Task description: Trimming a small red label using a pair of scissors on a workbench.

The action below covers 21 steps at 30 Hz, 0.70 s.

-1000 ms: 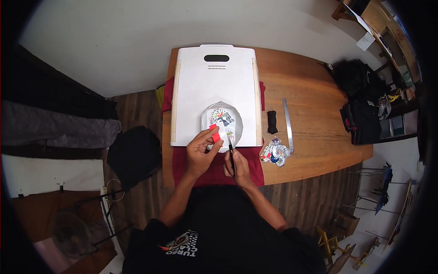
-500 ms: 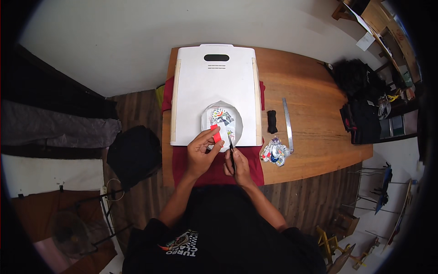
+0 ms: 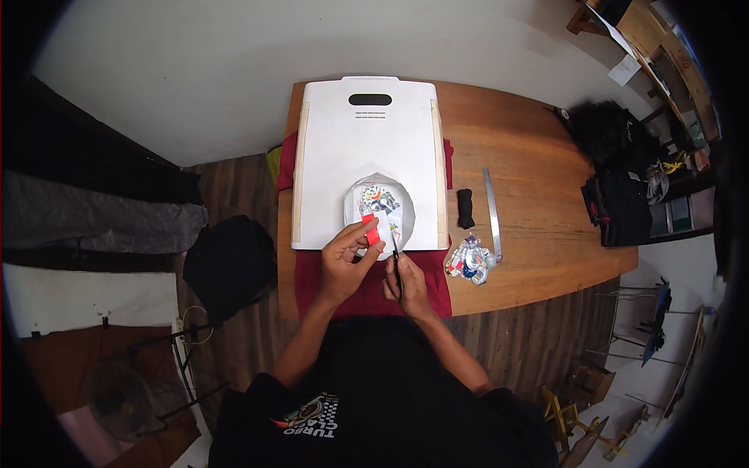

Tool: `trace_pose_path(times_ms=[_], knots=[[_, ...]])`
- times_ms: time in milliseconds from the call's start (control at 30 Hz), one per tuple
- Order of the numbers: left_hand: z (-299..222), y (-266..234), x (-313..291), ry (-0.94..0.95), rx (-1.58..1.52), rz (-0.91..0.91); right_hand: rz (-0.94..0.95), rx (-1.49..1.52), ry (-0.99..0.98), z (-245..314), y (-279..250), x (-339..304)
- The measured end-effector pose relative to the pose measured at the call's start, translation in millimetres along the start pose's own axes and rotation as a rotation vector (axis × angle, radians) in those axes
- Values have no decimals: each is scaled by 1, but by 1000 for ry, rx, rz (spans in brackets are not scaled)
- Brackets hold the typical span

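My left hand (image 3: 349,255) pinches a small red-and-white piece of sticker sheet (image 3: 372,229) between thumb and fingers. It is held over the round opening in a large white panel. My right hand (image 3: 409,285) is closed around black-handled scissors (image 3: 399,267), their thin blades pointing away from me at the right edge of the piece. Whether the blades are apart is too small to tell. Below the hands, inside the ring-shaped opening (image 3: 409,204), lies a colourful printed sheet (image 3: 378,195).
The white panel (image 3: 369,148) rests on a dark red cloth (image 3: 310,269) on a wooden table (image 3: 538,179). To its right lie a black rolled item (image 3: 465,208), a metal ruler (image 3: 491,210) and a heap of shiny cut-out stickers (image 3: 470,261). A black bag (image 3: 230,267) stands left of the table.
The red-and-white piece has turned slightly between my left fingers, and both hands have shifted only a little. Everything else stays in place.
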<state>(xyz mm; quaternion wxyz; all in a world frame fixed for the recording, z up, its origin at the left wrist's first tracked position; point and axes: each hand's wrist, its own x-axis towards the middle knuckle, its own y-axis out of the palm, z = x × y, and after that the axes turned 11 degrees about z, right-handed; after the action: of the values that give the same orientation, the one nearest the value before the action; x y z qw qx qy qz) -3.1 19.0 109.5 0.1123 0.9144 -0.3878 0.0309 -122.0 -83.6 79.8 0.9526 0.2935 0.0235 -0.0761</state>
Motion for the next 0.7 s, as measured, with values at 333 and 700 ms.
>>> trace_pose_path(times_ms=[333, 700], knots=[[3, -1, 0, 31, 14, 16, 11, 10, -1, 4, 2, -1], [1, 0, -1, 2, 6, 1, -7, 6, -2, 2, 3, 0]])
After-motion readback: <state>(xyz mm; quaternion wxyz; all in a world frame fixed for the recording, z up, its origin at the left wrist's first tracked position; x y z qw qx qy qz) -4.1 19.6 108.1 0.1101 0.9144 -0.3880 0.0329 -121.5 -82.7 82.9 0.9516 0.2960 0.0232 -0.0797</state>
